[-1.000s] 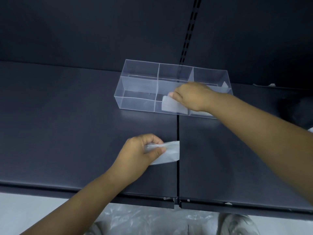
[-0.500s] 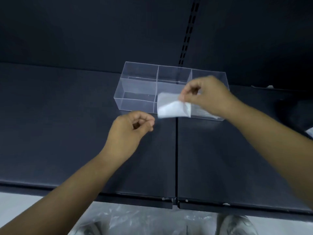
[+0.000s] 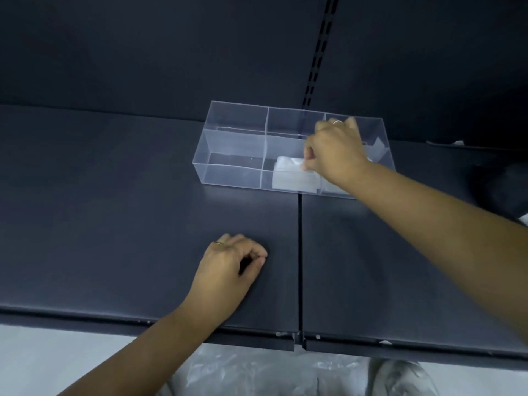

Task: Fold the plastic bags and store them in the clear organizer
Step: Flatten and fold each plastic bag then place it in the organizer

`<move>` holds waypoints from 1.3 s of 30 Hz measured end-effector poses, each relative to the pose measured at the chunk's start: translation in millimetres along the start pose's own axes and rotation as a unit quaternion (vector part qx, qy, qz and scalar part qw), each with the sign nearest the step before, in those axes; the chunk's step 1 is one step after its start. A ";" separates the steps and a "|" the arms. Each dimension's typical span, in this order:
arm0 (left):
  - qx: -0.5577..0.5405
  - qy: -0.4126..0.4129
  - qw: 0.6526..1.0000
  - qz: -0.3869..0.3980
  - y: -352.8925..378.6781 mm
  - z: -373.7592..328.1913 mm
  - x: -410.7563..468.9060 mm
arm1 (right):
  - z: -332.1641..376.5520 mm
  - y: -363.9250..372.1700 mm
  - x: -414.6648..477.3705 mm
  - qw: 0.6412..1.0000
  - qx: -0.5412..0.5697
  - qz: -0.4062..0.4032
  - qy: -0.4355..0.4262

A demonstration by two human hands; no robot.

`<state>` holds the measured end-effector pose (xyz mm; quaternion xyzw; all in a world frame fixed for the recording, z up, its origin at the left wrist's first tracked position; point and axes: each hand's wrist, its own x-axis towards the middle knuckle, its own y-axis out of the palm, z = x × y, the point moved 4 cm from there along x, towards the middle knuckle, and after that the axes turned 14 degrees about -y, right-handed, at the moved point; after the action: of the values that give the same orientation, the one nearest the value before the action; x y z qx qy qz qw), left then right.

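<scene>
The clear organizer, split into several compartments, stands at the back of the dark shelf. My right hand reaches over it and pinches a folded white plastic bag, which stands inside the front middle compartment. Part of another folded bag shows in the rightmost section; my right arm hides the rest of that section. My left hand rests on the shelf nearer to me, its fingers curled with nothing in them.
A seam runs front to back through the shelf, just right of my left hand. Loose clear plastic lies on the floor below the shelf edge, beside a grey shoe. A dark object sits at the far right.
My left hand handed its folded bag to my right hand and dropped back to the shelf. My right hand lowered that bag into the front middle compartment.
</scene>
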<state>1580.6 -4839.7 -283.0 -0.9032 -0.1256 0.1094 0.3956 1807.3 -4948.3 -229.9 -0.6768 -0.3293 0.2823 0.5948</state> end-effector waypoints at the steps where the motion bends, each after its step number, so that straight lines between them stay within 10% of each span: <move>1: 0.026 0.021 0.999 -0.010 1.5 1.0 -5.0 | 1.3 -2.1 -2.8 1.000 0.004 0.011 -0.009; 9: 0.301 0.086 0.949 0.039 14.4 25.3 -65.5 | 87.4 -43.6 -146.3 0.934 0.269 -0.170 -0.162; 12: 0.324 0.086 0.941 0.035 15.3 34.3 -82.2 | 153.3 4.1 -233.6 0.915 0.279 0.001 -0.292; 15: 0.336 0.082 0.938 0.032 16.0 39.6 -90.1 | 169.7 81.2 -287.2 0.899 0.267 0.260 -0.229; 23: 0.336 0.036 0.939 0.061 15.4 39.0 -106.0 | 211.2 130.1 -320.9 0.897 0.209 0.253 -0.295; 27: 0.131 0.020 0.979 0.154 6.7 24.6 -120.9 | 197.6 97.3 -297.9 0.878 0.329 0.233 -0.258; 32: -0.097 -0.057 0.915 0.387 1.3 -14.6 -138.2 | 137.3 -11.4 -263.4 0.783 0.610 0.073 -0.096; 39: -0.284 -0.181 0.908 0.250 -12.9 -16.9 -102.7 | 79.0 -29.9 -240.7 0.649 0.752 -0.044 0.101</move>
<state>1486.8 -4875.0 -252.1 -0.9439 0.0096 0.3259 0.0526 1592.8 -5085.3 -213.1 -0.0059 0.0288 0.3366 0.9412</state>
